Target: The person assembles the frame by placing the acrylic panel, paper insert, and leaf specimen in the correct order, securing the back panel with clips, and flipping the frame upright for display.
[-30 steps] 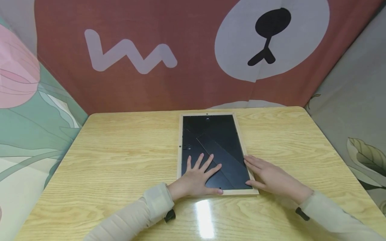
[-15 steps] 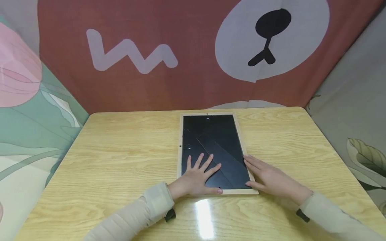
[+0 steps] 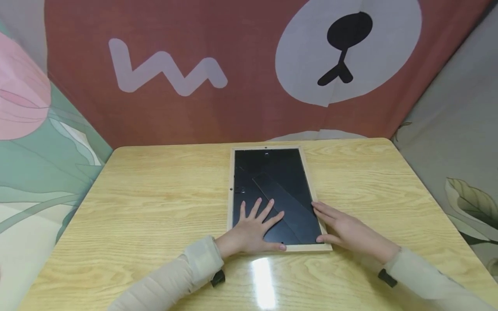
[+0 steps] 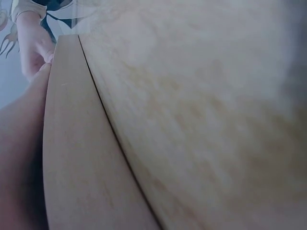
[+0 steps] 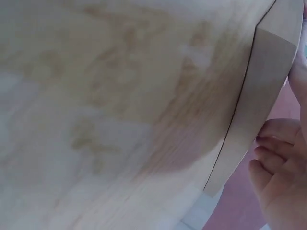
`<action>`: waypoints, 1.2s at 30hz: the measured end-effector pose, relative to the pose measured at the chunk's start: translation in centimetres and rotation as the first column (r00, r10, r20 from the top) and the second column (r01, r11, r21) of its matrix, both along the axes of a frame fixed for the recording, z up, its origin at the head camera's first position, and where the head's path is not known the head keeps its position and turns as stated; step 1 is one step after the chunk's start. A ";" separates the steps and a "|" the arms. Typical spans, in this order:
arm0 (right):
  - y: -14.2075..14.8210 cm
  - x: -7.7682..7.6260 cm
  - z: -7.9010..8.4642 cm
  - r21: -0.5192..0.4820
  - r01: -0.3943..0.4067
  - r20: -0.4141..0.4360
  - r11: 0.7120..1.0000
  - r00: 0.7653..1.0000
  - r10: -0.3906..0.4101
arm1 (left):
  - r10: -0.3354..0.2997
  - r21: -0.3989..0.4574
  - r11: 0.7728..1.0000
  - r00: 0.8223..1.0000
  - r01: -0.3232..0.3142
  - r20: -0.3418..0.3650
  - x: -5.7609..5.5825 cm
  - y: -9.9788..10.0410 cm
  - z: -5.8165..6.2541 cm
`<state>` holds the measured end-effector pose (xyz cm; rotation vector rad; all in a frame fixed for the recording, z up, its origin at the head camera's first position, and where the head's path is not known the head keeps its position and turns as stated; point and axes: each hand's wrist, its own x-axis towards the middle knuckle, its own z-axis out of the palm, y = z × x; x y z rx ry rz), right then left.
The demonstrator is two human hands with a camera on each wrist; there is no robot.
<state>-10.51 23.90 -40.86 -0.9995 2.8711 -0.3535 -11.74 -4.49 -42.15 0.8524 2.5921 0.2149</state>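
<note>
A picture frame (image 3: 307, 248) with a pale wood border lies back side up on the table, its black backing (image 3: 268, 162) showing. Across the backing runs a diagonal easel leg (image 3: 268, 183), lying flat. My left hand (image 3: 250, 231) rests on the lower left of the backing with fingers spread, thumb at the bottom border. At the lower right side, my right hand (image 3: 344, 226) touches the border with extended fingers, thumb near the corner. In the left wrist view the wooden border (image 4: 84, 139) fills the left part. The right wrist view shows fingers (image 5: 276, 155) beside the frame's side (image 5: 247, 103).
The wood-grain table (image 3: 155, 194) extends on both sides of the frame. Behind it hangs a red cloth (image 3: 249, 116) with a cartoon print, and patterned cloths (image 3: 459, 129) flank the sides. A bright reflection (image 3: 263, 280) lies on the near tabletop.
</note>
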 end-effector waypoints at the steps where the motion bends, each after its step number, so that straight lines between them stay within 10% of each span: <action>1: 0.0 -0.1 0.0 -0.004 -0.007 0.002 1.000 1.000 0.007 | -0.001 -0.002 1.000 1.000 0.001 0.001 0.0 0.0 0.0; 36: -0.8 -1.5 1.4 0.098 -0.123 0.032 0.988 0.992 0.121 | -0.002 0.005 1.000 1.000 0.002 0.009 -0.1 -0.2 0.0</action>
